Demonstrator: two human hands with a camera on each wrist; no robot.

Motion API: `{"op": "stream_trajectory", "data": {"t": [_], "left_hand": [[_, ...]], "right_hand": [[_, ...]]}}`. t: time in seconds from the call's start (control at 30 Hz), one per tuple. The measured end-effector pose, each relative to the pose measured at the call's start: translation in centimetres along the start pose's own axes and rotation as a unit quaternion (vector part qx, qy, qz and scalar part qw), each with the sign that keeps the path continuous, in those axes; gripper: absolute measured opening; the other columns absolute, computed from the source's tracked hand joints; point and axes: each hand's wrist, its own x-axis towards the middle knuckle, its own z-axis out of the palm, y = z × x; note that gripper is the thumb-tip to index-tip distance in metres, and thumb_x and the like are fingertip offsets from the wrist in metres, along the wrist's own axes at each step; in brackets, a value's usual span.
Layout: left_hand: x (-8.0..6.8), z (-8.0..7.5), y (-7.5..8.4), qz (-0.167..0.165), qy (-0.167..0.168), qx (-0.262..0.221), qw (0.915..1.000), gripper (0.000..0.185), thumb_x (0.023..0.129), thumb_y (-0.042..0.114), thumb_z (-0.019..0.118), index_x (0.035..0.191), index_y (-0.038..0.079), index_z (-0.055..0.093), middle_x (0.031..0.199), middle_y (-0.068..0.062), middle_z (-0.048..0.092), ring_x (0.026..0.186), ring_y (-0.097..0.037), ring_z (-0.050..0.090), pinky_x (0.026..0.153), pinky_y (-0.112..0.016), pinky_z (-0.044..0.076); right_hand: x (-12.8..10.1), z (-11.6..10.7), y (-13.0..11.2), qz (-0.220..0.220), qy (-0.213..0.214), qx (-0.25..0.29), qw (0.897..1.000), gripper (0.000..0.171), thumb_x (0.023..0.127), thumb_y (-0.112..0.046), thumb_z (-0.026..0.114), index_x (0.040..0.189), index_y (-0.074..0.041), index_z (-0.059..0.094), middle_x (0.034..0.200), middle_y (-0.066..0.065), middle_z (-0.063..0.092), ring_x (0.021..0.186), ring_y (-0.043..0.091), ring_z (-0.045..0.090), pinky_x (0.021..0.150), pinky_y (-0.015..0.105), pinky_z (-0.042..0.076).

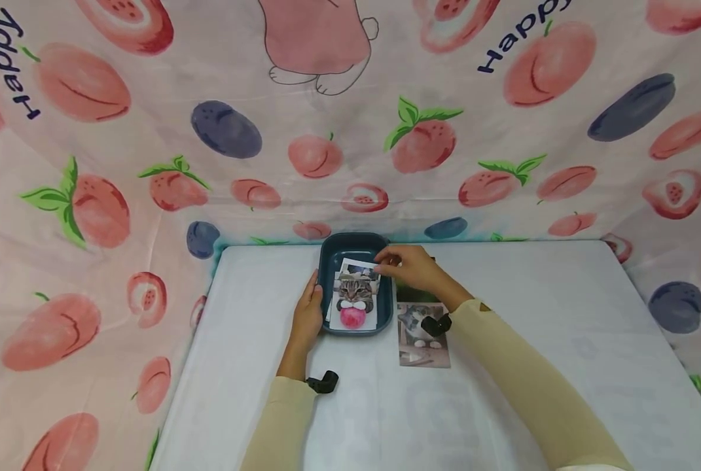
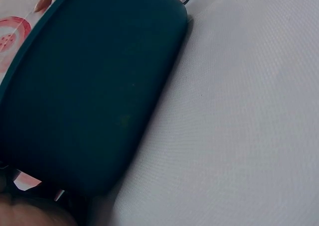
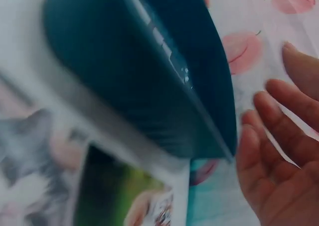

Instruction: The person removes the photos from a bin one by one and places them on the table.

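A dark teal tray stands near the table's far edge. Inside it lies a small stack of photo cards; the top cat photo shows a tabby with a pink ball, and another photo card peeks out behind it. My left hand holds the tray's left side, fingers along the outer wall. Over the right rim hovers my right hand, its fingers loosely bent with nothing between them in the right wrist view.
Right of the tray, a grey-and-white cat photo lies on the white table. A greenish photo lies behind it, partly under the right hand. Fruit-printed cloth hangs beyond the table's far edge.
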Motion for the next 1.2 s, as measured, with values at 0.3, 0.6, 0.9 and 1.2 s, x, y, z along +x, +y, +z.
{"op": "stream_trajectory", "data": {"t": [0.3, 0.6, 0.9, 1.2], "left_hand": [[-0.2, -0.1, 0.3, 0.007, -0.002, -0.014, 0.9999, 0.05, 0.111, 0.041, 0.037, 0.161, 0.035, 0.032, 0.168, 0.003, 0.029, 0.158, -0.028, 0.019, 0.128, -0.056, 0.015], [-0.2, -0.3, 0.2, 0.009, -0.004, -0.012, 0.9999, 0.05, 0.111, 0.04, 0.037, 0.161, 0.035, 0.031, 0.169, 0.004, 0.028, 0.158, -0.026, 0.019, 0.128, -0.054, 0.015], [-0.2, -0.2, 0.2, 0.003, -0.006, -0.016, 0.9998, 0.05, 0.111, 0.041, 0.037, 0.161, 0.037, 0.031, 0.169, 0.003, 0.028, 0.157, -0.029, 0.021, 0.127, -0.056, 0.017], [-0.2, -0.2, 0.0, 0.006, -0.008, -0.018, 0.9998, 0.051, 0.111, 0.044, 0.037, 0.161, 0.036, 0.031, 0.169, 0.004, 0.028, 0.158, -0.028, 0.021, 0.127, -0.056, 0.017]], "right_hand": [[3.4, 0.4, -2.3, -0.001, -0.107, -0.016, 0.994, 0.039, 0.097, -0.032, 0.072, 0.127, -0.007, 0.07, 0.117, 0.007, 0.073, 0.106, 0.022, 0.068, 0.093, 0.042, 0.058], [6.3, 1.7, -3.0, 0.004, -0.147, -0.047, 0.988, 0.035, 0.097, -0.031, 0.072, 0.122, -0.008, 0.072, 0.105, 0.005, 0.074, 0.089, 0.024, 0.071, 0.077, 0.033, 0.058], [7.7, 3.0, -2.9, 0.03, -0.173, -0.071, 0.982, 0.032, 0.096, -0.032, 0.072, 0.12, -0.011, 0.075, 0.111, 0.006, 0.075, 0.095, 0.026, 0.071, 0.081, 0.034, 0.058], [7.9, 4.9, -2.6, 0.073, -0.189, -0.121, 0.972, 0.027, 0.095, -0.033, 0.074, 0.113, -0.014, 0.078, 0.112, 0.003, 0.075, 0.103, 0.019, 0.066, 0.097, 0.038, 0.056]]}}
